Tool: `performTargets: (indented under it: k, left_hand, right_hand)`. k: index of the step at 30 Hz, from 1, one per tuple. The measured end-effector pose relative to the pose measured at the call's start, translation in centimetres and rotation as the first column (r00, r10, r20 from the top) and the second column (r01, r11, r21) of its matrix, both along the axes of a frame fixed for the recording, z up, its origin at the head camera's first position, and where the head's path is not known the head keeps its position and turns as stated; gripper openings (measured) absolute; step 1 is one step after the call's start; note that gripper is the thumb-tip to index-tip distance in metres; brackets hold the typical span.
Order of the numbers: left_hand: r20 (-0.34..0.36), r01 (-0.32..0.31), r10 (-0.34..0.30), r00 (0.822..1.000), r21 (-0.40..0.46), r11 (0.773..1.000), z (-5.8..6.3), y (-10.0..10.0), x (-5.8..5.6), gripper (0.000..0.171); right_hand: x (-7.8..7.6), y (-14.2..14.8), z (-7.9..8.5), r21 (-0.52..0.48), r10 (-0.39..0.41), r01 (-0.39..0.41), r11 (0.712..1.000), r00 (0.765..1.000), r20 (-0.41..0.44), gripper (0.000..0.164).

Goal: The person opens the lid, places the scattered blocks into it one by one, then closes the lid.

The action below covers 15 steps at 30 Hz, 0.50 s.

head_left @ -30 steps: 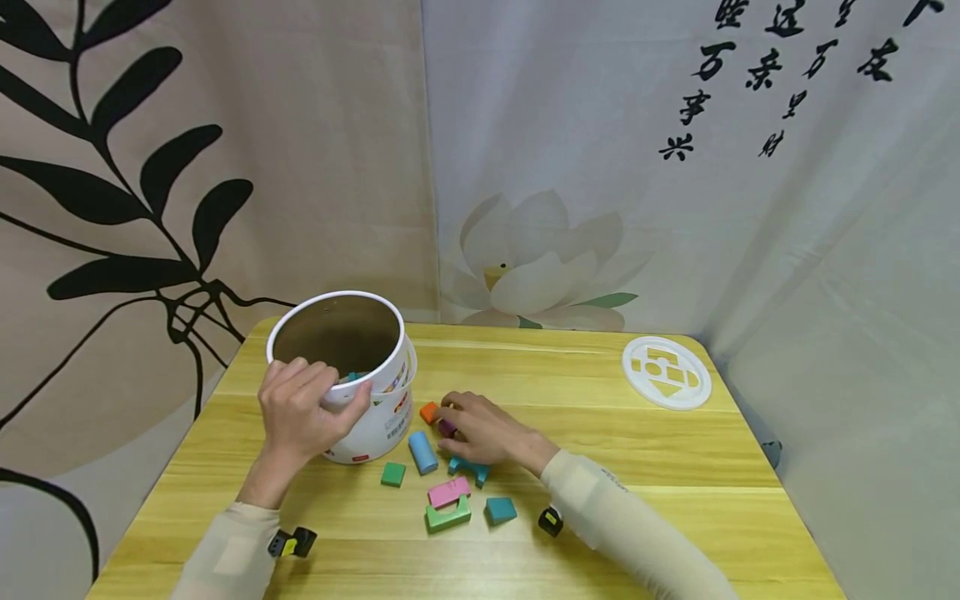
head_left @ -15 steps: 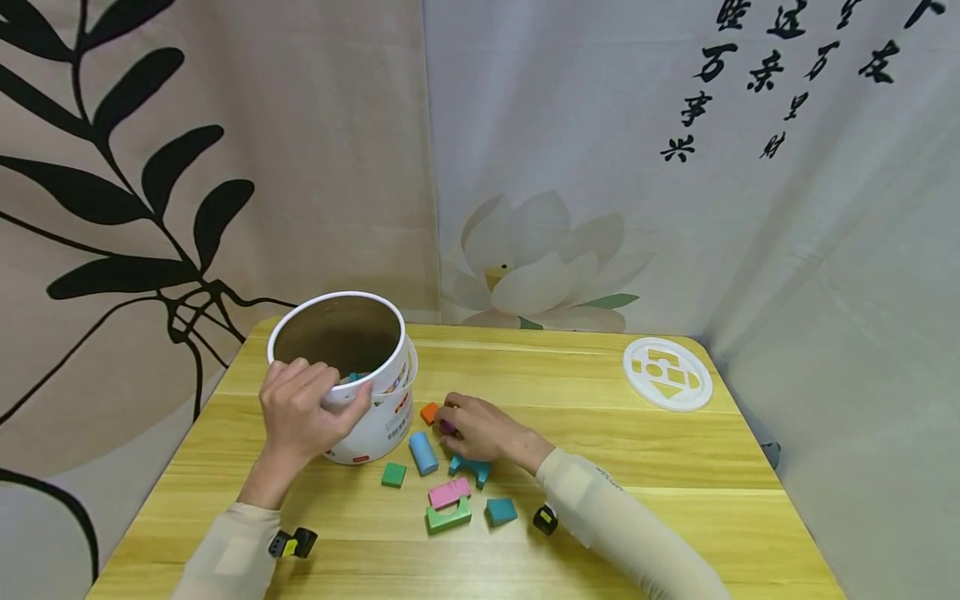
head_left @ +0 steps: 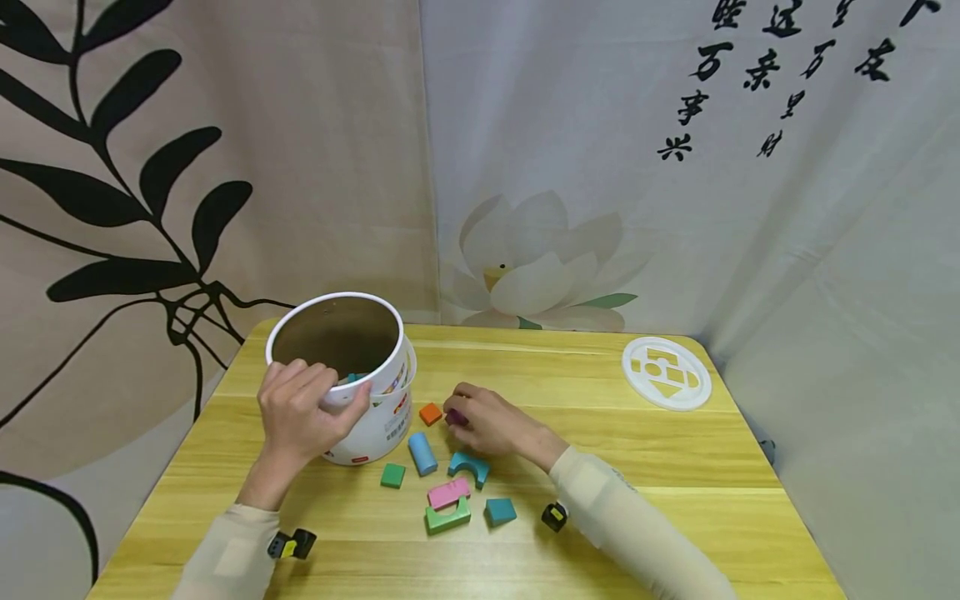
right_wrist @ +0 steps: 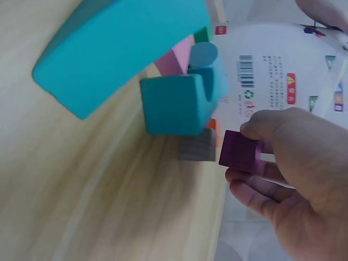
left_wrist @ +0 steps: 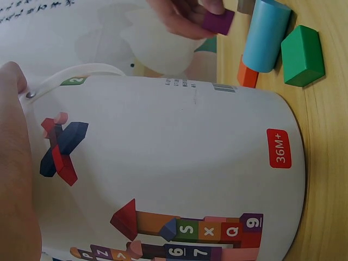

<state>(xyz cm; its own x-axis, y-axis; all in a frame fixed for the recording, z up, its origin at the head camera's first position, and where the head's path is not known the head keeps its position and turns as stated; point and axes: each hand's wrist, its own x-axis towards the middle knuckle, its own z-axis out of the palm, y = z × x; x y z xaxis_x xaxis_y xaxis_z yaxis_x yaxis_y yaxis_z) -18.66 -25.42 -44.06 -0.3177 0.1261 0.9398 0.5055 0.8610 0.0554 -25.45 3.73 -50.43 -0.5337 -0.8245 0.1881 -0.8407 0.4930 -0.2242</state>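
Observation:
My left hand (head_left: 303, 408) grips the near rim of a white bucket (head_left: 375, 421), thumb outside and fingers over the edge. Some teal shows deep inside the bucket. Between thumb and fingertips, my right hand (head_left: 498, 425) pinches a purple block (right_wrist: 239, 151), held just above the table in the right wrist view. An orange block (head_left: 431, 414) lies left of that hand, by the bucket. A grey block (right_wrist: 197, 145) sits below the purple one in the right wrist view; in the head view the right hand hides it. A teal arch block (head_left: 469, 468) lies nearer me.
Around the bucket's near right side lie a blue cylinder (head_left: 423, 454), a green block (head_left: 392, 475), a pink block (head_left: 448, 493), a light green notched block (head_left: 447, 518) and a teal block (head_left: 500, 511). A white cut-out disc (head_left: 667, 372) lies at the table's far right corner.
My right hand has lifted slightly and shifted a little right with the purple block, uncovering more of the orange block and the teal arch. The left hand and bucket stay put.

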Motion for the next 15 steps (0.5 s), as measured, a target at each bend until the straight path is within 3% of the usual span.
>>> performTargets:
  k: [8,15]
  left_hand:
    - [0.01,-0.006,0.006,1.0,-0.007,1.0,-0.1,-0.1,0.0,0.048]
    - [0.008,-0.001,0.001,1.0,-0.004,1.0,-0.1,-0.2,-0.1,0.048]
  right_hand:
    - [0.1,1.4,2.4,-0.063,-0.003,0.004,0.998,1.0,0.007,0.022]
    - [-0.1,2.4,5.2,-0.144,0.029,-0.037,0.989,0.998,-0.054,0.016]
